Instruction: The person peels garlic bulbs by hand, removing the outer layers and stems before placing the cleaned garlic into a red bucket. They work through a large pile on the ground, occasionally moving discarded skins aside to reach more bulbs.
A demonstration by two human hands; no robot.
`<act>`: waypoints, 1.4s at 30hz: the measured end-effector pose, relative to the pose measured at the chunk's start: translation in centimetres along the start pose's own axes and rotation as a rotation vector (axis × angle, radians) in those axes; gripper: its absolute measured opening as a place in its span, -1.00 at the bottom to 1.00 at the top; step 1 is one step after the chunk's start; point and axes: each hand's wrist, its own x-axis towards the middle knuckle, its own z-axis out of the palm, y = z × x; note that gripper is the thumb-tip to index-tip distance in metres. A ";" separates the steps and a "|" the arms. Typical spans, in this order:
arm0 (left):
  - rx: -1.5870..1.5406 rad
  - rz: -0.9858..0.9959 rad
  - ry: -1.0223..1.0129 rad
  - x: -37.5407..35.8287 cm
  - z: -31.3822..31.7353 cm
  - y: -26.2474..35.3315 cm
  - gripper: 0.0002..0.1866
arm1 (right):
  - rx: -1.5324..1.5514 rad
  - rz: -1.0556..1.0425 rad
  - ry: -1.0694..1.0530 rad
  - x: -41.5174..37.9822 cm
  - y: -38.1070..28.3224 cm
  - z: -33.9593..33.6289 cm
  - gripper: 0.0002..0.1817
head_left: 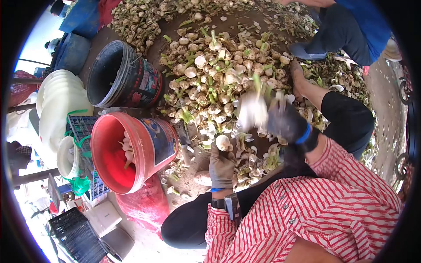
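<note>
My left hand (pixel 221 166), in a grey glove, holds a peeled white garlic bulb (pixel 223 142) just right of the red bucket (pixel 151 149). My right hand (pixel 285 122), in a dark glove, is blurred and grips another garlic bulb (pixel 252 111) with a green stalk above the pile. A large heap of garlic bulbs (pixel 215 65) with green stems lies on the ground in front of me. The red bucket lies tilted and has a few white bulbs inside.
A black bucket (pixel 131 83) stands tilted behind the red one. White stacked basins (pixel 57 105), a blue crate (pixel 83 129) and a black crate (pixel 74 234) are at the left. Another person in blue (pixel 351 26) crouches at the far right. Garlic skins litter the ground.
</note>
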 end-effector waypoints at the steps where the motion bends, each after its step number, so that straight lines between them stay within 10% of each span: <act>1: -0.001 0.015 0.006 -0.2 0.3 0.2 -0.70 | -0.093 -0.018 0.022 0.8 0.1 -0.9 -0.83; 5: 0.223 0.184 -0.063 -1.2 2.1 1.0 -0.67 | -0.907 0.109 -0.530 -2.4 6.2 -5.8 -0.73; 6: 0.221 0.186 -0.061 -1.1 2.0 1.1 -0.67 | -1.594 0.102 -0.526 -4.2 6.2 -3.4 -0.68; 7: 0.113 0.141 -0.020 -1.0 2.0 1.2 -0.66 | -1.592 0.102 -0.528 -4.3 6.1 -2.1 -0.68; 10: 0.135 0.111 -0.022 -0.7 1.0 0.2 -0.63 | -0.314 0.603 -0.012 -3.0 6.9 0.5 -0.66; 12: 0.276 0.126 -0.091 -0.6 1.3 0.0 -0.62 | -0.480 0.688 -0.016 -2.2 8.5 0.2 -0.68; 16: 0.164 0.138 0.094 -0.4 0.4 0.3 -0.59 | 0.372 0.181 -0.124 -0.4 6.7 -1.1 -0.84; 19: 0.030 0.059 0.072 -0.7 0.4 1.5 -0.61 | -0.003 0.049 -0.137 -1.3 10.2 -4.4 -0.77; 22: -0.208 0.149 0.079 -1.4 1.3 6.3 -0.70 | -0.416 0.530 -0.434 -2.9 8.9 -8.0 -0.72; 24: -0.490 0.379 -0.556 -4.3 6.3 10.0 -0.60 | -1.523 0.806 -0.389 -1.4 6.7 -6.5 -0.65; 26: -0.324 0.576 -0.492 -5.1 6.9 11.3 -0.48 | -1.319 0.362 0.196 -0.9 9.8 -10.7 -0.62; 31: 0.006 0.296 -0.058 -1.3 6.1 6.6 -0.57 | -1.805 0.249 0.323 5.9 13.4 -17.2 -0.61; 36: 0.355 0.179 -0.025 -0.2 4.9 3.0 -0.45 | -1.776 0.273 0.213 6.2 15.2 -18.5 -0.59; 38: 0.576 0.157 -0.005 0.4 5.0 2.7 -0.33 | -1.207 0.577 0.179 5.5 13.7 -16.1 -0.63; 40: 0.836 0.258 0.088 1.0 5.6 1.4 -0.25 | -0.533 0.388 0.137 3.7 13.2 -11.9 -0.75; 42: 0.880 0.479 -0.021 2.3 4.0 -0.2 -0.19 | -0.490 0.415 0.085 1.9 14.5 -9.7 -0.78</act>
